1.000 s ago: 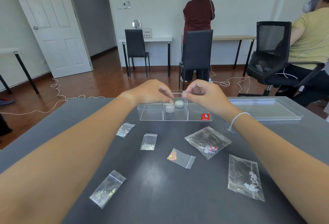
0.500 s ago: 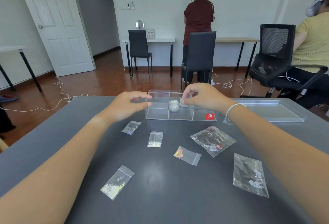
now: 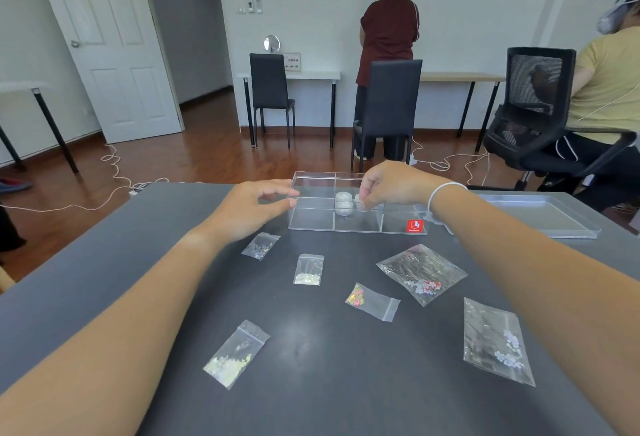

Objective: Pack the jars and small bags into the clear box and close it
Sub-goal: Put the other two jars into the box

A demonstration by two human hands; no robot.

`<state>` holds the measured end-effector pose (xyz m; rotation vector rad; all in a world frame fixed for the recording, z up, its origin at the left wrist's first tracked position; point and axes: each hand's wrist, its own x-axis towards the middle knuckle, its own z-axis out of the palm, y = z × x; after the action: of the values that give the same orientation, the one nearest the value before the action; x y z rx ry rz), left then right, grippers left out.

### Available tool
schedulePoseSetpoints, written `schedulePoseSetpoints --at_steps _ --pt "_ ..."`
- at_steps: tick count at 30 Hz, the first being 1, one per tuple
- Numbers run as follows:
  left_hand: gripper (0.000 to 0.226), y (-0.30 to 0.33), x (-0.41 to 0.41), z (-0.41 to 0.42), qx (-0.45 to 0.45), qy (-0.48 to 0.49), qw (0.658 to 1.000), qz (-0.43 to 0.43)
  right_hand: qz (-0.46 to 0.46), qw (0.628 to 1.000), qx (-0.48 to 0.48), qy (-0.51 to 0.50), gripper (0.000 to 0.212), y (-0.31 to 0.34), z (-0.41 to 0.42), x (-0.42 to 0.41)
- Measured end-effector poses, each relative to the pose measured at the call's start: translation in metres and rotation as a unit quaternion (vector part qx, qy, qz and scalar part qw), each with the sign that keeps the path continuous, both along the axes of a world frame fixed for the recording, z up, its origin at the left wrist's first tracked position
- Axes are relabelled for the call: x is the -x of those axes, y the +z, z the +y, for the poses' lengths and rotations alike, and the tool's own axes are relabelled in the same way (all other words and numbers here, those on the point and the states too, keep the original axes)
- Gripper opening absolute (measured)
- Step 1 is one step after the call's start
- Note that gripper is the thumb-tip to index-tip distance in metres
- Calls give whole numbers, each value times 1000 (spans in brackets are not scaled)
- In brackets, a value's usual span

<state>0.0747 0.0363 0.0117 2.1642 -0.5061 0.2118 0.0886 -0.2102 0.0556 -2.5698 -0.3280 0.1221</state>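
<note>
Nearest, between the two forearms on the dark matte table: six small bags of thin, glossy clear plastic with zip tops, all lying flat.
- Long narrow bag, pale yellow-green flakes, below the left forearm.
- Large rectangular bag, white flower shapes, just beside the right forearm.
- Small bag, orange and yellow bits, midway between the arms.
- Large crinkled bag, white and red pieces, below the right wrist.
- Small bag, white beads, below the left hand.
- Small bag, dark contents, just beside the left hand's heel.

Left hand: loosely curled, fingertips near the clear box's left wall, grasping nothing; contact cannot be told.

Right hand: fingers pinched on a small jar over a middle compartment; white band at the wrist.

Clear box: rigid transparent plastic, rectangular, divided into compartments, red sticker at its right front. One round whitish jar stands inside, just left of the right fingertips.

Clear lid: flat, shallow tray shape, beyond the right forearm.
</note>
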Motion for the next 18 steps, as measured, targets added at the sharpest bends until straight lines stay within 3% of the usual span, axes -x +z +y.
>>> schedulePoseSetpoints --at_steps 18 --pt "14 -2 2 -4 19 6 1000 -2 -15 1000 16 7 16 0 -1 3"
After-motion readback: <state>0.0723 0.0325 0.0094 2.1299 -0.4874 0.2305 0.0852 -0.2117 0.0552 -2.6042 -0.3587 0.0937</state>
